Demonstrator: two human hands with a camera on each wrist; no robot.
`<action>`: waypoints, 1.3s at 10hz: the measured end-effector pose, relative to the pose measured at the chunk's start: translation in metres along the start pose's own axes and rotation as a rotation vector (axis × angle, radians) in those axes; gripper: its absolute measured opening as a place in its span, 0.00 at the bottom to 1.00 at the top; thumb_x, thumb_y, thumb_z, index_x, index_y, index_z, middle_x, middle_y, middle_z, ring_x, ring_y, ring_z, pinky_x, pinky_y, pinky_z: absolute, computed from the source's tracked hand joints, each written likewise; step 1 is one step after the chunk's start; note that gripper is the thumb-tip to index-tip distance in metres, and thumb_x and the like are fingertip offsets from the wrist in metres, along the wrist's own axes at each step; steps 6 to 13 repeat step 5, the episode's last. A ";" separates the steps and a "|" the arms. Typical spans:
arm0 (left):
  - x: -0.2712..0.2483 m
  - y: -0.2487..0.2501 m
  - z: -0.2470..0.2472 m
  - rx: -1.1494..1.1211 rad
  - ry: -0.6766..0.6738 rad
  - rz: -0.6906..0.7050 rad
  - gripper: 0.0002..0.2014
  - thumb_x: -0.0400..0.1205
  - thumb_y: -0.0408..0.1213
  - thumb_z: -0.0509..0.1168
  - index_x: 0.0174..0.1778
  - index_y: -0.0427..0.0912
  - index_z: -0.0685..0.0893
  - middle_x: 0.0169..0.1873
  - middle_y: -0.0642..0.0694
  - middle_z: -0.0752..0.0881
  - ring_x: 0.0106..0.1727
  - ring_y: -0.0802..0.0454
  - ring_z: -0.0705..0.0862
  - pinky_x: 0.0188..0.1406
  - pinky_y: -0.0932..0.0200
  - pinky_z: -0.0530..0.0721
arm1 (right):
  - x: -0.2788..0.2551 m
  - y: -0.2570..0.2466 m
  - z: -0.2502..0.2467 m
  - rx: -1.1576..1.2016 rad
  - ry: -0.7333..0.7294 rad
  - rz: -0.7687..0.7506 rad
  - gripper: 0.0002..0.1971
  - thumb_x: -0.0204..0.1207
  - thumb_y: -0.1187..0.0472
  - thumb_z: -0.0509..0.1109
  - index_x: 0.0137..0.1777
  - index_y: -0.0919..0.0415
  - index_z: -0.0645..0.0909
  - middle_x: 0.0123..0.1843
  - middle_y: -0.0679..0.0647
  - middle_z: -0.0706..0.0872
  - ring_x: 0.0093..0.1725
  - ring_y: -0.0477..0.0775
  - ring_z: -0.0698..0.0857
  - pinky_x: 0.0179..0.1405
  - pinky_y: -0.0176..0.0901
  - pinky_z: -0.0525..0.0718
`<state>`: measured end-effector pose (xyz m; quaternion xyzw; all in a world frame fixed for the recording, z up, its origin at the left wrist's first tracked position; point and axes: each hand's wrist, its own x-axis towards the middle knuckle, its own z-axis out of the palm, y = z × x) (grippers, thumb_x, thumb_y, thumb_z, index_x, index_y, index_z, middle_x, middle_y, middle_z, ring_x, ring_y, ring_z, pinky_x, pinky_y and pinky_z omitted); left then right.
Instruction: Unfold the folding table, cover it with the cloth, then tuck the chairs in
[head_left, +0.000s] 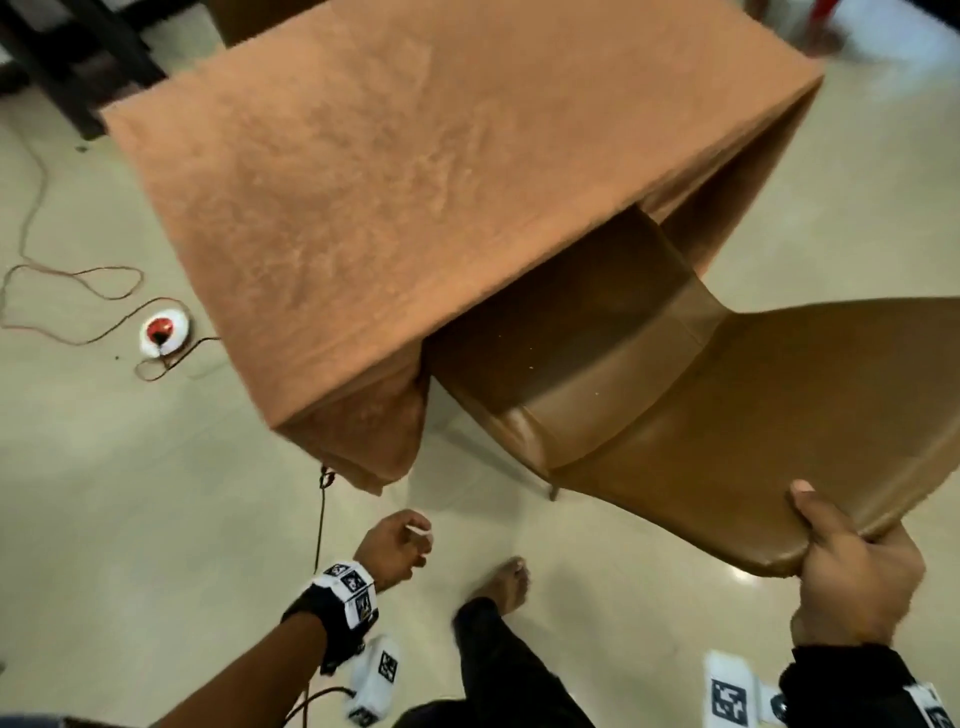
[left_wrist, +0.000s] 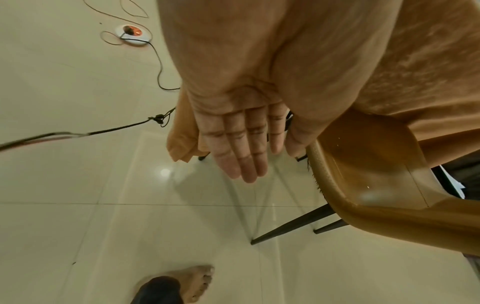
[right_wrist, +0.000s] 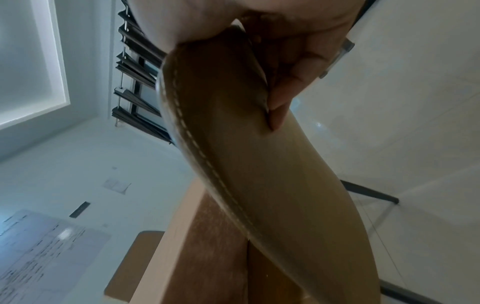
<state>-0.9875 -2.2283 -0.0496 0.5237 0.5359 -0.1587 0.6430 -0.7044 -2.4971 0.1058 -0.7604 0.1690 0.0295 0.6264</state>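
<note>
While the cloth drapes the surface mid-frame, right hand grips chair back; left hand relaxed, empty, over tile floor w/ cables.

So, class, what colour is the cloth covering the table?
An orange-brown terracotta, plain with no pattern; the cloth shows best in the head view.

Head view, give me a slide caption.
Right hand grips chair at cloth-covered table; left hand free.

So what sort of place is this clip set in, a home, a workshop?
Probably a room in a home, perhaps a dining area: glossy pale floor tiles, a small table under an orange cloth, and a tan leather-look chair that the right hand grips by the backrest.
</note>
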 end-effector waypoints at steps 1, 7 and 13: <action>-0.033 -0.039 0.003 0.027 0.075 0.020 0.07 0.79 0.34 0.70 0.50 0.41 0.81 0.38 0.40 0.86 0.31 0.50 0.82 0.26 0.63 0.74 | 0.000 -0.004 -0.003 -0.030 -0.047 0.032 0.14 0.73 0.63 0.80 0.58 0.54 0.88 0.59 0.55 0.90 0.61 0.63 0.89 0.59 0.58 0.90; -0.164 -0.124 0.031 0.053 0.366 0.112 0.04 0.81 0.37 0.69 0.49 0.50 0.85 0.37 0.45 0.90 0.35 0.54 0.87 0.33 0.64 0.80 | -0.003 -0.071 -0.068 -0.834 -0.580 -0.061 0.36 0.57 0.19 0.66 0.40 0.51 0.91 0.33 0.45 0.92 0.45 0.56 0.92 0.62 0.63 0.85; -0.164 -0.124 0.031 0.053 0.366 0.112 0.04 0.81 0.37 0.69 0.49 0.50 0.85 0.37 0.45 0.90 0.35 0.54 0.87 0.33 0.64 0.80 | -0.003 -0.071 -0.068 -0.834 -0.580 -0.061 0.36 0.57 0.19 0.66 0.40 0.51 0.91 0.33 0.45 0.92 0.45 0.56 0.92 0.62 0.63 0.85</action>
